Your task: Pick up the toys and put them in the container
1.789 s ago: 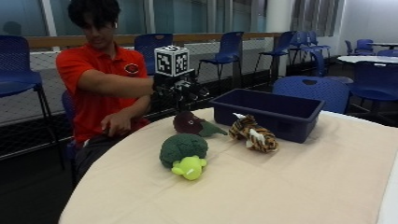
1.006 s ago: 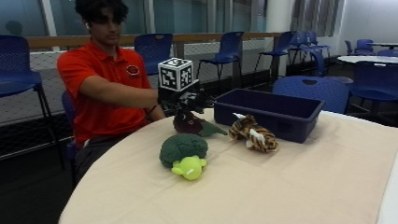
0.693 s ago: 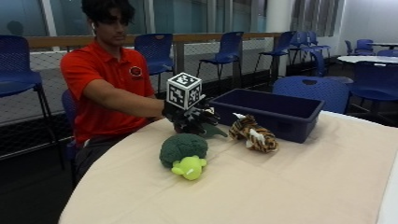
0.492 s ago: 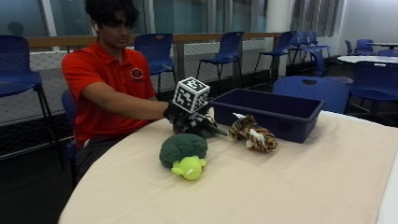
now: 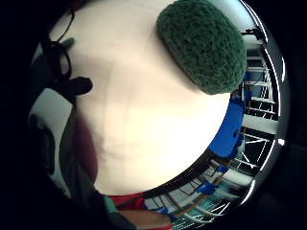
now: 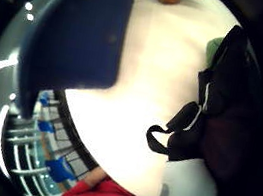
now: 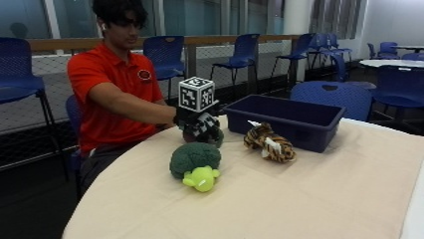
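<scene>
Gloved right hand (image 7: pixel 201 125) curls round a dark maroon plush toy (image 7: pixel 197 133) near the bench's far edge, beside the dark blue plastic container (image 7: pixel 285 121), positioned, I judge, for lifting it in.

**No readable text in view**

I can make out no words, numbers or brand names on anything here; the person's red shirt (image 7: pixel 109 94) carries a small round emblem (image 7: pixel 144 74) on the chest, but I cannot read it; the blue container (image 7: pixel 286 121), the tiger toy (image 7: pixel 268 143) and the broccoli toy (image 7: pixel 194 164) show no labels from any view.
</scene>
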The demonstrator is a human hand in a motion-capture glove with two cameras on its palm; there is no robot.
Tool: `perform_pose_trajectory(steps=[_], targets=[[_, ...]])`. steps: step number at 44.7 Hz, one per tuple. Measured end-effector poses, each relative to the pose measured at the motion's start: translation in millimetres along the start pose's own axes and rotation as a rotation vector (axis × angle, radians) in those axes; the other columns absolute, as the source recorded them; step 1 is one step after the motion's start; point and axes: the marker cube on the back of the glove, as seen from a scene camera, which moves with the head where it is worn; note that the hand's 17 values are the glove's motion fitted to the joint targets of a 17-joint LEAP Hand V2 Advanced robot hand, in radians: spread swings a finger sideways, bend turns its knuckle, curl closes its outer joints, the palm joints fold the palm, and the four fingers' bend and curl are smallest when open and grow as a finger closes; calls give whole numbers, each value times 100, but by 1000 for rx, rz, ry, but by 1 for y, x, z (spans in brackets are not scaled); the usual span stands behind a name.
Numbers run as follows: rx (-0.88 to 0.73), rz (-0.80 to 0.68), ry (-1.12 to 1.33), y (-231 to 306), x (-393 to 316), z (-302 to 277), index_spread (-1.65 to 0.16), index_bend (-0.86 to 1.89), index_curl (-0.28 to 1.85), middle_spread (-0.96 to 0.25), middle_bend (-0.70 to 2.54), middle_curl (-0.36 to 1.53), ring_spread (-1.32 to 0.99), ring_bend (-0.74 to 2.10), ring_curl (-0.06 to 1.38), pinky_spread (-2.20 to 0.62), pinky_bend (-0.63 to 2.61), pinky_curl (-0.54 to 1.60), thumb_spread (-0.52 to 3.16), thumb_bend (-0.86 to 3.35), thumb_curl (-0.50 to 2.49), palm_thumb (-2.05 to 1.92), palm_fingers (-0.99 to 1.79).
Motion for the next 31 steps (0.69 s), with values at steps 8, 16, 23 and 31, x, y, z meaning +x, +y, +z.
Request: perform_pose_trajectory(steps=[8, 16, 23, 31], targets=[[38, 11, -83, 17, 7, -50, -36, 61, 50, -38, 39, 22, -44, 91, 41, -44, 98, 37, 99, 18, 53, 60, 103], [155, 4, -25, 23, -1, -135, -34, 60, 56, -43, 41, 25, -48, 91, 43, -45, 96, 39, 88, 16, 61, 63, 101], [213, 5, -4, 1, -24, -194, -33, 57, 60, -46, 41, 27, -51, 90, 44, -46, 97, 40, 83, 14, 66, 64, 101], [196, -23, -103, -49, -83, -229, -33, 54, 66, -48, 40, 30, -52, 92, 46, -46, 96, 41, 78, 12, 71, 65, 102]])
